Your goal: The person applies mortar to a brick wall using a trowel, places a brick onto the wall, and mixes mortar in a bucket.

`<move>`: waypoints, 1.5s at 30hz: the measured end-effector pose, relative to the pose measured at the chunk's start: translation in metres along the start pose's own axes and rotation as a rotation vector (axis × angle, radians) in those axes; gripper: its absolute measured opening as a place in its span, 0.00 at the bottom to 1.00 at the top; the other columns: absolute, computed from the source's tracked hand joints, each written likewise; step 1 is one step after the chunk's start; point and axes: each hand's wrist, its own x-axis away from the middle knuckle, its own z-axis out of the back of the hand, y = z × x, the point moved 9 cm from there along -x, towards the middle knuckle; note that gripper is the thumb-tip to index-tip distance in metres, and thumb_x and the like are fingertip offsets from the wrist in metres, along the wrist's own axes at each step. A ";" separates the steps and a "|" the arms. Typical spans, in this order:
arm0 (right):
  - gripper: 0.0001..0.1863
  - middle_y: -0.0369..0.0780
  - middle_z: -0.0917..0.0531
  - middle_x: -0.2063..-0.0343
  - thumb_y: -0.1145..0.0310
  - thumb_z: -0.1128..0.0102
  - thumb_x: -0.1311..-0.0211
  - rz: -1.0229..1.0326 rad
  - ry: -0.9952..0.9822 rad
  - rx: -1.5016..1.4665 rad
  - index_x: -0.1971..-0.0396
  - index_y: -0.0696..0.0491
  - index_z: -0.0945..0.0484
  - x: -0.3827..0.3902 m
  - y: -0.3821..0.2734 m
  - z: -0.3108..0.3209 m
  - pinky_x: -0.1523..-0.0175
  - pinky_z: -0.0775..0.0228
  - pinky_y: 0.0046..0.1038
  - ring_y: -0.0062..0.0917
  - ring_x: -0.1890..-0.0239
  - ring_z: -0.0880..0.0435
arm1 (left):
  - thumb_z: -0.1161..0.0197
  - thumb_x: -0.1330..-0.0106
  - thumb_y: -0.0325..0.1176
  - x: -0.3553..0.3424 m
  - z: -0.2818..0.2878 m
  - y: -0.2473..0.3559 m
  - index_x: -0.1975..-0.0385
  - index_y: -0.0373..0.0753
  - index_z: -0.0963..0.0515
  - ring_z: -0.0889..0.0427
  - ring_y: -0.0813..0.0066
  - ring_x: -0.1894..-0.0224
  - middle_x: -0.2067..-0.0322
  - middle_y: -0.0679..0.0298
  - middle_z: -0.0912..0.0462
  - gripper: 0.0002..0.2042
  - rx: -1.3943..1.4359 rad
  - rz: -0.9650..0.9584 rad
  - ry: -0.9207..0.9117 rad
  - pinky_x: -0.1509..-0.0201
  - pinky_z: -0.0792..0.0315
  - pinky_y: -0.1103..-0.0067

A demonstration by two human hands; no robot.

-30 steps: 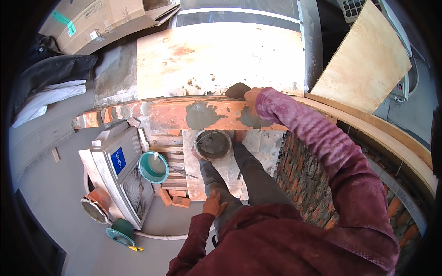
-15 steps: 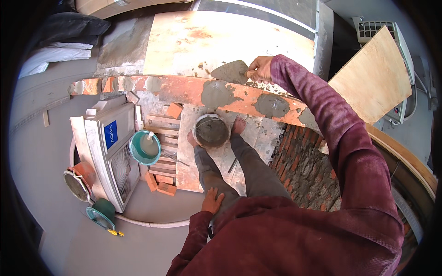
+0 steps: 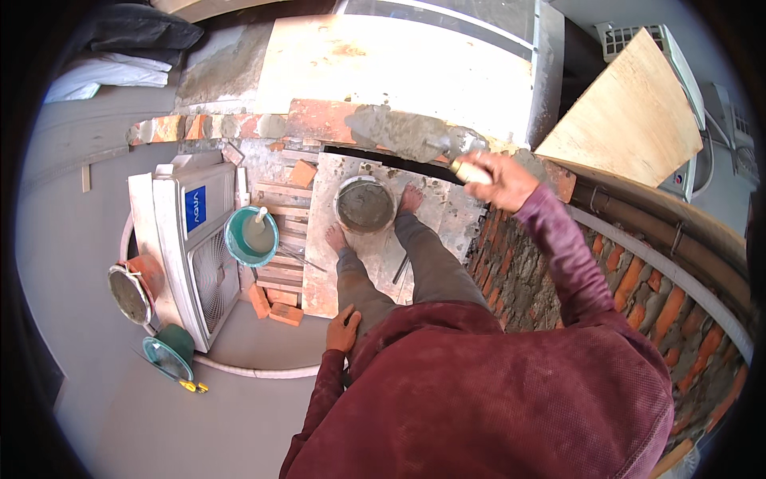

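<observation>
My right hand (image 3: pixel 511 185) is closed round the pale handle of a trowel (image 3: pixel 472 172). The trowel's blade lies against grey wet mortar (image 3: pixel 399 132) along the top of a low brick wall (image 3: pixel 313 120); its outline is hard to tell from the mortar. Spread as one long band, the mortar covers the middle of the wall top, with bare orange brick to its left. My left hand (image 3: pixel 343 330) rests on my left thigh, fingers loosely stretched and holding nothing. Between my bare feet stands a bucket of mortar (image 3: pixel 365 203).
On the left, a teal bucket (image 3: pixel 251 237) stands beside a white air-conditioner unit (image 3: pixel 195 255). Loose bricks (image 3: pixel 285 314) lie near wooden slats. Beyond the wall is a plywood sheet (image 3: pixel 319 64); another board (image 3: pixel 626 116) leans at right. Rough brickwork (image 3: pixel 523 263) lies right of my legs.
My right hand has drawn the trowel nearer and to the right, from beyond the wall onto its top. The separate mortar patches now form one smeared band. My left hand stays on my leg.
</observation>
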 end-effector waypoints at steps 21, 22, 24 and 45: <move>0.19 0.55 0.19 0.57 0.67 0.48 0.43 -0.513 0.280 0.383 0.52 0.56 0.30 0.066 0.169 -0.280 0.49 0.29 0.46 0.49 0.55 0.19 | 0.39 0.36 0.41 -0.148 0.083 -0.144 0.50 0.29 0.22 0.16 0.65 0.58 0.60 0.51 0.15 0.22 -0.032 -0.144 -0.205 0.50 0.25 0.73; 0.19 0.56 0.20 0.57 0.67 0.50 0.42 -0.503 0.196 0.431 0.50 0.56 0.31 0.051 0.180 -0.289 0.48 0.29 0.45 0.49 0.53 0.20 | 0.39 0.35 0.41 -0.162 0.078 -0.151 0.50 0.29 0.23 0.17 0.70 0.60 0.61 0.55 0.16 0.21 -0.066 -0.169 -0.183 0.54 0.25 0.76; 0.20 0.55 0.20 0.55 0.66 0.51 0.41 -0.527 -0.058 0.591 0.50 0.59 0.32 0.009 0.214 -0.315 0.45 0.29 0.43 0.47 0.51 0.20 | 0.38 0.34 0.40 -0.189 0.066 -0.170 0.50 0.29 0.23 0.18 0.75 0.63 0.61 0.59 0.17 0.20 -0.057 -0.188 -0.159 0.57 0.24 0.78; 0.20 0.55 0.18 0.59 0.69 0.45 0.42 -0.448 -0.151 0.718 0.52 0.62 0.35 -0.184 0.370 -0.443 0.50 0.24 0.40 0.48 0.55 0.17 | 0.37 0.45 0.46 -0.128 -0.067 -0.199 0.43 0.43 0.25 0.43 0.47 0.31 0.33 0.54 0.37 0.28 -0.524 -0.052 -0.037 0.30 0.46 0.55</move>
